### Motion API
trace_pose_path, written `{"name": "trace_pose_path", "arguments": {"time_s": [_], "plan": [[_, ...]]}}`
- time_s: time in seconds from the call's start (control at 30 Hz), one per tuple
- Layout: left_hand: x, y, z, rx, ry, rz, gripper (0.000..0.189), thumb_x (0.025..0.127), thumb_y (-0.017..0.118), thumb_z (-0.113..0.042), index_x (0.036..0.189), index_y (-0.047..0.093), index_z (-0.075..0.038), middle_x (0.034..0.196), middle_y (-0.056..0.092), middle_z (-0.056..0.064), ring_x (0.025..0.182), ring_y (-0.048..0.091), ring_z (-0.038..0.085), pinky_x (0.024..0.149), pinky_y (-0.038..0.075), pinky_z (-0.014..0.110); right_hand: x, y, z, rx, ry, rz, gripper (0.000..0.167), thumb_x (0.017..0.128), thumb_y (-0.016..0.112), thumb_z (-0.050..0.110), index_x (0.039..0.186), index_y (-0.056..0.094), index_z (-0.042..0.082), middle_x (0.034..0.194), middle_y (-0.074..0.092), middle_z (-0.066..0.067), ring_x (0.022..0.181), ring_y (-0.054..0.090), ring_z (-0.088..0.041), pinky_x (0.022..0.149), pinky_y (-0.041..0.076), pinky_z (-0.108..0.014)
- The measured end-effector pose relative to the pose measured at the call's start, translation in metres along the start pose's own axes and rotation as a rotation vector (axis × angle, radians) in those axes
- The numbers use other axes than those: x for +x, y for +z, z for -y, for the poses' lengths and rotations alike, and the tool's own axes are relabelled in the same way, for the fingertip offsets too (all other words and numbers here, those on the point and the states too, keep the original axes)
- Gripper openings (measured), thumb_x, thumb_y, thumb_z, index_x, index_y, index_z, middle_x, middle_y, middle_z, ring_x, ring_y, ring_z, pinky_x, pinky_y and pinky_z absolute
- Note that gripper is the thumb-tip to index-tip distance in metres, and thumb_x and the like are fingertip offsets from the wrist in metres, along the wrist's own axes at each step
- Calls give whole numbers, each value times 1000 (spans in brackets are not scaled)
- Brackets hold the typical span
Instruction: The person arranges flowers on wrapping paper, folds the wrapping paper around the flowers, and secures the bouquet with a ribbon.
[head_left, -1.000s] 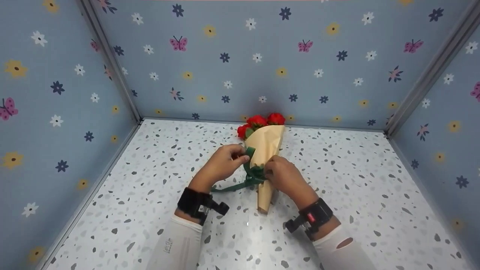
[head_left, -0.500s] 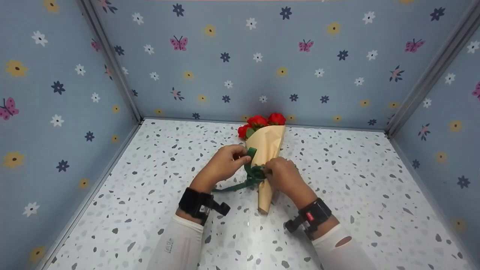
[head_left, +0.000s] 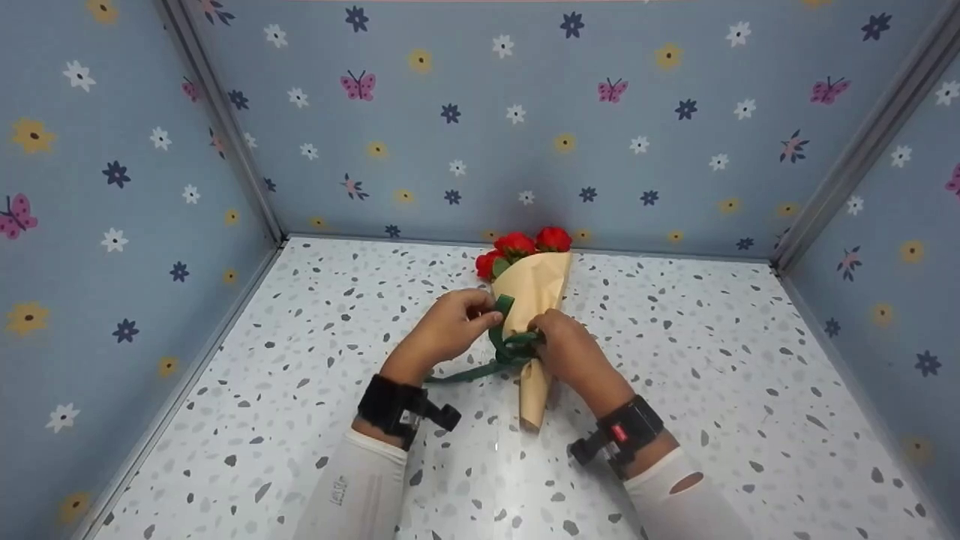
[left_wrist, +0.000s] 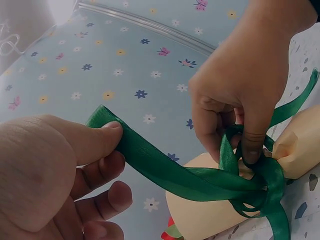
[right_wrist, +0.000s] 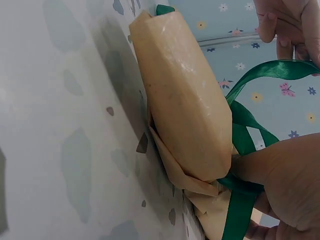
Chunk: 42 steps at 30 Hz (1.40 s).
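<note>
A bouquet of red roses point(head_left: 515, 244) in tan wrapping paper point(head_left: 532, 281) lies on the speckled table, blooms toward the back wall. Green ribbon point(left_wrist: 165, 182) circles its narrow waist, with loops and a crossing there. My left hand point(head_left: 448, 326) pinches one ribbon end between thumb and index finger, holding it out taut to the left of the bouquet. At the waist, my right hand point(head_left: 576, 352) pinches a ribbon loop; in the left wrist view its thumb point(left_wrist: 254, 142) goes down among the loops. The right fingertips are partly hidden by ribbon and paper.
Another ribbon tail point(head_left: 457, 375) trails left across the table point(head_left: 300, 420), passing by the left wrist. Patterned panels stand around, with the back wall point(head_left: 480, 150) close behind the roses. Each wrist wears a black strap point(head_left: 390, 409) with a camera mount.
My right hand's fingertips have shifted slightly at the waist, and the ribbon loop there has changed shape. The bouquet's wrapped lower end has moved slightly right and nearer. My left hand has hardly moved.
</note>
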<state>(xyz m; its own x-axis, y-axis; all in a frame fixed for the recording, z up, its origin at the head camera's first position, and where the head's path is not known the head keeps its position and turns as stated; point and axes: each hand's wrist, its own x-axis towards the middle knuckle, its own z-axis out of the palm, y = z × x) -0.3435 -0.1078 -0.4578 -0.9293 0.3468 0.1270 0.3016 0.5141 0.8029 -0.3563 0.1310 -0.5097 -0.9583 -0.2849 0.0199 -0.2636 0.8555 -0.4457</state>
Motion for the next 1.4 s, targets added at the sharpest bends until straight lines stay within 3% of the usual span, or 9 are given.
{"name": "trace_pose_path", "arguments": {"time_s": [0.27,0.57,0.7,0.87,1.07,1.27,1.4], "plan": [[-1,0,-2,-1,10,5,15,112,74,-21,99,73,-14,94,61,1,87,55,20,76,48,36,-2,0,-2,-25,-84,-58,21,99,81,-4,117,79,7,109,68,-7,99,68,-23,93,64,-45],[2,1,-2,-9,-32,7,11,112,74,-21,103,76,-15,99,65,3,94,59,24,79,51,36,-2,-2,-5,-80,-89,-29,10,109,74,9,117,71,14,106,69,-7,97,66,-25,89,62,-45],[1,0,-3,-8,-40,8,10,112,75,-20,103,76,-15,99,65,3,94,59,23,79,51,35,-2,-2,-5,-97,-76,-43,15,107,77,11,120,71,17,102,70,-8,91,65,-26,83,61,-44],[1,1,-3,-10,-29,6,12,111,75,-20,101,74,-15,97,63,2,92,58,23,77,50,36,-3,-1,-7,9,-72,-60,16,104,81,10,119,77,16,108,73,-8,99,68,-25,91,63,-45],[0,0,-2,-11,-2,5,13,112,74,-20,100,73,-15,95,61,2,92,58,27,77,48,36,-4,-5,-16,199,-131,-76,22,101,83,6,121,82,12,119,75,-7,113,71,-26,103,62,-49],[0,-1,-1,-8,-18,-4,10,112,75,-22,105,77,-15,98,67,2,94,61,27,79,51,36,-2,-9,-23,359,-191,-101,22,110,77,28,124,86,14,122,80,-5,118,73,-27,109,60,-54],[0,-2,-1,-11,-23,-5,9,112,75,-22,108,79,-14,100,69,3,96,62,28,79,52,36,-1,-11,-25,434,-181,-187,25,114,71,27,118,87,8,120,83,-11,121,76,-33,113,58,-59]]}}
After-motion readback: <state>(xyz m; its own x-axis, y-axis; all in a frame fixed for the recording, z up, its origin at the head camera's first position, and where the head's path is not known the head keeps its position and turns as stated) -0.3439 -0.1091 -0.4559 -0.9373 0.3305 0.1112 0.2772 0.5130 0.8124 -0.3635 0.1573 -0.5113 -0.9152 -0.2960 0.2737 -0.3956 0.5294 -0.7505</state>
